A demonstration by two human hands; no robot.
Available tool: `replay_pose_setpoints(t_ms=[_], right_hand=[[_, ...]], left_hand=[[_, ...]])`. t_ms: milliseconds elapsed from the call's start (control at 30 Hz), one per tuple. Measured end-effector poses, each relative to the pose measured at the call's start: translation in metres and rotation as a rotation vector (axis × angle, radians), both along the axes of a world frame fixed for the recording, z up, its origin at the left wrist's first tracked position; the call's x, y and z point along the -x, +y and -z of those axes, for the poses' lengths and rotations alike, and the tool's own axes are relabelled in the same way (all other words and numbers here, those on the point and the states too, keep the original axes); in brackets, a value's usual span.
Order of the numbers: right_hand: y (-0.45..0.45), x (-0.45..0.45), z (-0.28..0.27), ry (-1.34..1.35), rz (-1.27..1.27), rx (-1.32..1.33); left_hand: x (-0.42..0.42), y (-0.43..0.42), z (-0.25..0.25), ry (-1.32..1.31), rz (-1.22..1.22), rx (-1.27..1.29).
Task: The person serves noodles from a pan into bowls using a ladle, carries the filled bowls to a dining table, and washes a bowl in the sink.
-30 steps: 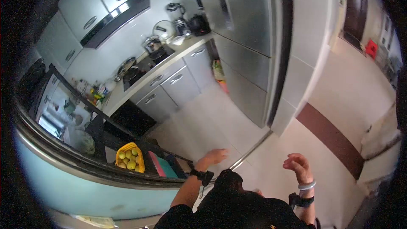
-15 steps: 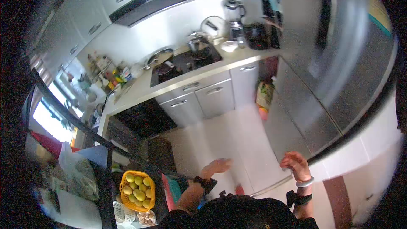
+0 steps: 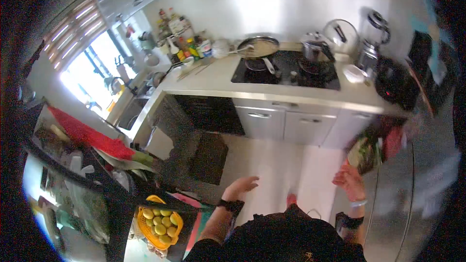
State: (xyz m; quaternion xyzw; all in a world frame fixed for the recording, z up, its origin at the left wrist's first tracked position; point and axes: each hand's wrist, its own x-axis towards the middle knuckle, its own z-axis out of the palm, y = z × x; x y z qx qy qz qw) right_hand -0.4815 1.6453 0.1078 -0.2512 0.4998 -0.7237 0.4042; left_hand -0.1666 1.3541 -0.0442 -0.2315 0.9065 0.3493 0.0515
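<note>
My left hand (image 3: 242, 188) hangs over the floor with its fingers loosely stretched out and nothing in it; a dark band is round that wrist. My right hand (image 3: 349, 183) is in front of the steel-coloured doors at the right, its fingers loosely curled and apart, holding nothing. A pale bracelet and a dark band circle the right wrist. Nearest to my left arm is a yellow basket (image 3: 180, 224) of round yellow-green fruits (image 3: 159, 229). Beyond my right hand lies a blurred bag with green and pink parts (image 3: 365, 153).
Ahead, a black hob (image 3: 286, 73) carries a frying pan (image 3: 258, 47) and a pressure cooker (image 3: 314, 48). A blender (image 3: 373, 39) and a white bowl (image 3: 355, 73) stand to its right. Seasoning bottles (image 3: 187, 48) crowd the left corner. A dark mat (image 3: 209, 159) lies on the floor.
The view has swung left and moved nearer the counter, so the hob and window sit more fully in sight. Both hands stay in front of my body, with nothing taken hold of.
</note>
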Motion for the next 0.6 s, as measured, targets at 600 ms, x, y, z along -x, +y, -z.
replay_pose_setpoints(t_ms=[600], right_hand=[[-0.539,-0.02,-0.003,-0.217,-0.77,-0.092]], left_hand=[[-0.129,-0.297,-0.067,0.038,-0.983,0.175]])
